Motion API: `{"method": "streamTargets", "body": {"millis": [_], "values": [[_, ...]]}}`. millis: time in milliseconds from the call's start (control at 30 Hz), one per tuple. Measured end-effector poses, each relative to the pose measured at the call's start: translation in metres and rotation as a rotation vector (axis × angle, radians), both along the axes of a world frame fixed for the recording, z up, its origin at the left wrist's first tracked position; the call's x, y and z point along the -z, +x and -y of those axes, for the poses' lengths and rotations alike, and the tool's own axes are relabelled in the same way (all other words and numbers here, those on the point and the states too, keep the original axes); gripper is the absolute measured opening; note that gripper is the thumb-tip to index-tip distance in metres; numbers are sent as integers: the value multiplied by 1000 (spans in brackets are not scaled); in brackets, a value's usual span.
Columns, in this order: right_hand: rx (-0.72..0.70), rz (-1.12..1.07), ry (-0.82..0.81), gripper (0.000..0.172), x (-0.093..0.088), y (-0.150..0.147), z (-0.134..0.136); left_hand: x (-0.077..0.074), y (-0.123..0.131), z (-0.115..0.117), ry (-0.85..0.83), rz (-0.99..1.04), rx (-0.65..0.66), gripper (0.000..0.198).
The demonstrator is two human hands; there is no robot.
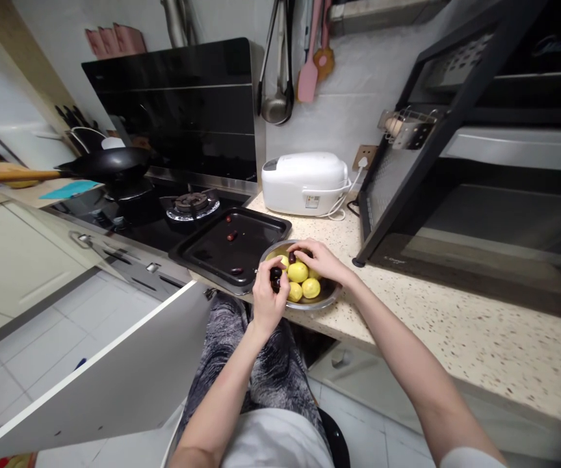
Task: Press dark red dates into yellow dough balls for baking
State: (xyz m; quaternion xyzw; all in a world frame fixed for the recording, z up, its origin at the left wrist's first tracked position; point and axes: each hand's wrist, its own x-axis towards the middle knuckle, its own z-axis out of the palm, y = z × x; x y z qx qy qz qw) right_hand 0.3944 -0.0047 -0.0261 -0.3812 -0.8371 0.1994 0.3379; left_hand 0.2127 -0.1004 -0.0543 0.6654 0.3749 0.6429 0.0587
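A metal bowl [316, 304] at the counter's edge holds several yellow lemons [311, 288]. Over its left side my left hand [269, 296] curls closed around dark, glossy oval fruits [275, 274], which look like grapes or dates. My right hand [320, 259] reaches in from the right over the rim and pinches a small dark red oval fruit [292, 258] above the lemons. Left of the bowl lies a black baking tray [207, 252] with a few small dark red fruits [232, 236] scattered on it.
A white appliance [304, 182] with a cord stands behind the bowl. Left are a gas burner [191, 202] and a black wok [114, 164]. A dark rack [382, 195] stands right. An open cabinet door [129, 370] juts out below the tray.
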Motion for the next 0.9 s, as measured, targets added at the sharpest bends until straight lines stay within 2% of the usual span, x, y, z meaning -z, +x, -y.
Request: {"method": "streamTargets", "body": {"millis": [333,467,567,700,800,900], "values": [[16,-7,-18,25,-4,-2,3,-1,-1,0,-19,-5,-3,23],[87,-9,45,17,-16,10,9,-2,-1,1,-28,-7,1,25],[118,113,80,8,-32,34,18,-2,-2,1,-35,-12,2,25],[86,375,-5,15,-47,57,35,-1,-1,1,-41,-18,-8,25],[74,480,-53,18,-48,54,45,-1,-1,1,-45,-22,-19,24],[131,529,-20,23,-44,46,50,-1,-1,1,-45,-18,-12,24]]}}
